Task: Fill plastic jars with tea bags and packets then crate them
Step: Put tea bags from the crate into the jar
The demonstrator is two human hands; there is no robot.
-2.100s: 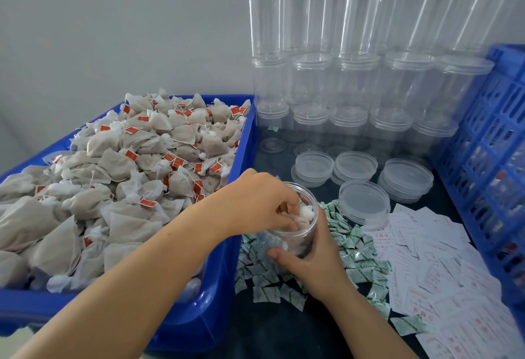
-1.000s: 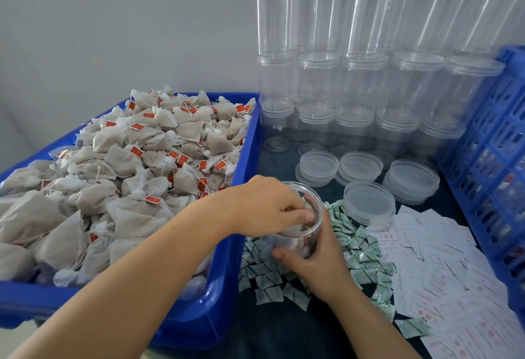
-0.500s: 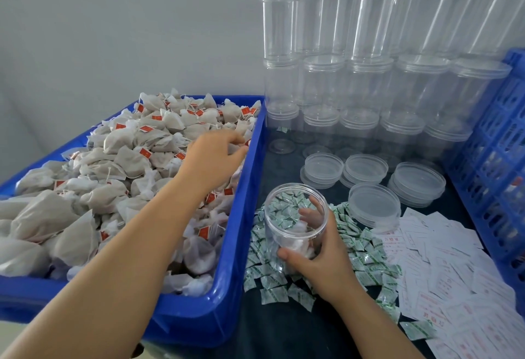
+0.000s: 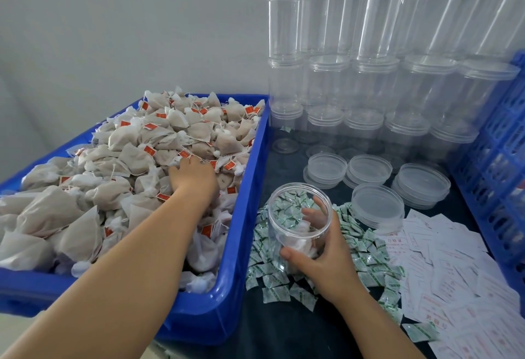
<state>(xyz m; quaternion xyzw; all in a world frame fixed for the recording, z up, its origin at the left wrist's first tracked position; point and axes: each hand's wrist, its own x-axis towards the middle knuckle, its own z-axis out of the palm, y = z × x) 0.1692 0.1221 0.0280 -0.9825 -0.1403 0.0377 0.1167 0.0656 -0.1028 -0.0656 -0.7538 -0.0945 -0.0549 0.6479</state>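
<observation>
The left hand (image 4: 193, 178) has left the jar (image 4: 299, 223) and now digs into the tea bags (image 4: 136, 156) in the blue bin (image 4: 244, 216); its fingers are buried, so their grip cannot be told. The right hand (image 4: 321, 262) keeps its fingers wrapped round the jar on the near counter, partly filled and awaiting more.

blue tub (image 4: 244, 245) full of beige tea bags (image 4: 136, 159) with red tags, green-and-white packets (image 4: 366, 247), clear jar (image 4: 298, 225), white slips (image 4: 454, 267) printed red

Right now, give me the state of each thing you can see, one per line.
jar: open, upright, few tea bags inside, held by right hand
left hand: reaching into tea bags
blue bin: heaped full
lids: off, stacked
empty jars: stacked
</observation>
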